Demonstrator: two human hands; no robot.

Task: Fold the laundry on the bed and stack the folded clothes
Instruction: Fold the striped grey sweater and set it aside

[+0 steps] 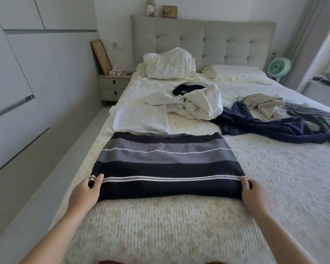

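A navy and grey striped sweater lies folded flat on the bed, near its left side. My left hand grips the sweater's near left corner, thumb on top. My right hand grips the near right corner the same way. Just beyond the sweater lies a folded white garment. Behind it sits a crumpled white hoodie with a small navy piece on top. A dark blue garment, a beige one and a grey one lie unfolded to the right.
Pillows and a bunched duvet lie against the grey headboard. A nightstand stands left of the bed, with white wardrobe doors along the left wall. A green fan stands at the right.
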